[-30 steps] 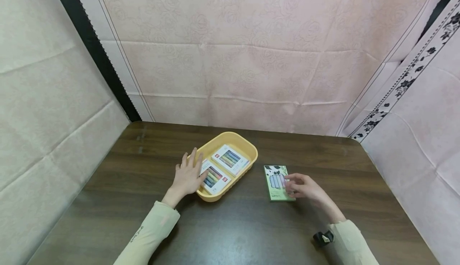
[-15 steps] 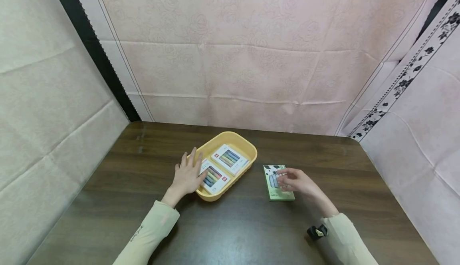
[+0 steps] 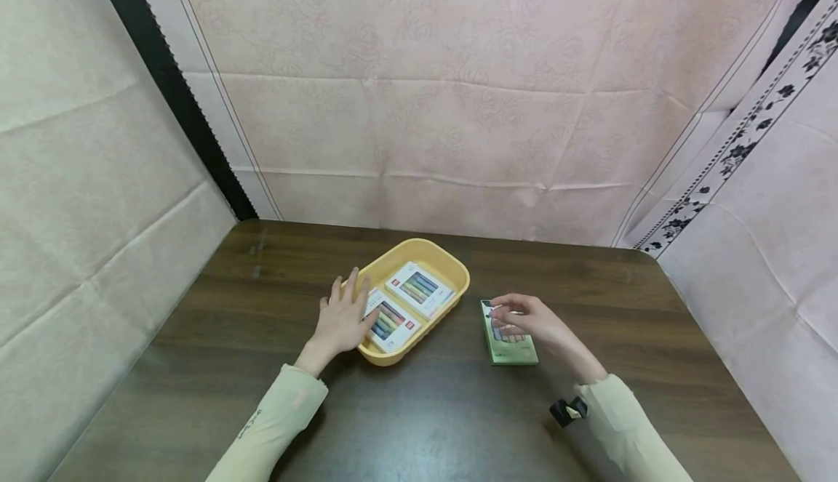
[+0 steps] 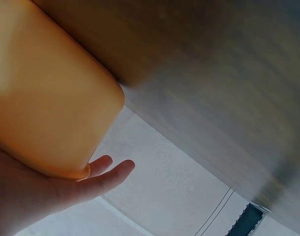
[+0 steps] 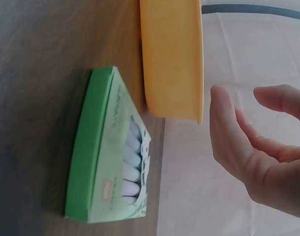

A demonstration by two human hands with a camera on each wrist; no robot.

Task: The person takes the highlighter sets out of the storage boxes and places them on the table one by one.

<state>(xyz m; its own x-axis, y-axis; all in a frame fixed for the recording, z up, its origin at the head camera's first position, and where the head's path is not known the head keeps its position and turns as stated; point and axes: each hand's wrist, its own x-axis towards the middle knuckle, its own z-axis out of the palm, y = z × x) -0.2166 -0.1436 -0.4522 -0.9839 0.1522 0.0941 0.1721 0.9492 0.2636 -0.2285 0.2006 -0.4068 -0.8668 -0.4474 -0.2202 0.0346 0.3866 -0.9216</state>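
A yellow plastic basket (image 3: 432, 249) sits on the table, with two white boxes, the far box (image 3: 420, 289) and the near box (image 3: 390, 320), lying flat in it. Both have coloured sticks printed on top. My left hand (image 3: 339, 320) rests over the basket's left rim, fingers spread and fairly straight, thumb over the near box. A flat green box (image 5: 115, 162) with pale sticks pictured on its face lies to the basket's right. Above it hovers my right hand (image 3: 529, 316), fingers loosely bent and holding nothing, covering part of the box in the head view.
The dark wooden table (image 3: 432, 424) runs back to a pale cloth hanging (image 3: 445, 140). More cloth panels stand at the left (image 3: 98, 249) and right. A small black device (image 3: 568, 412) is at my right wrist.
My right hand has shifted left and slightly away from me over the green box. The left hand, the basket and the boxes have stayed in place.
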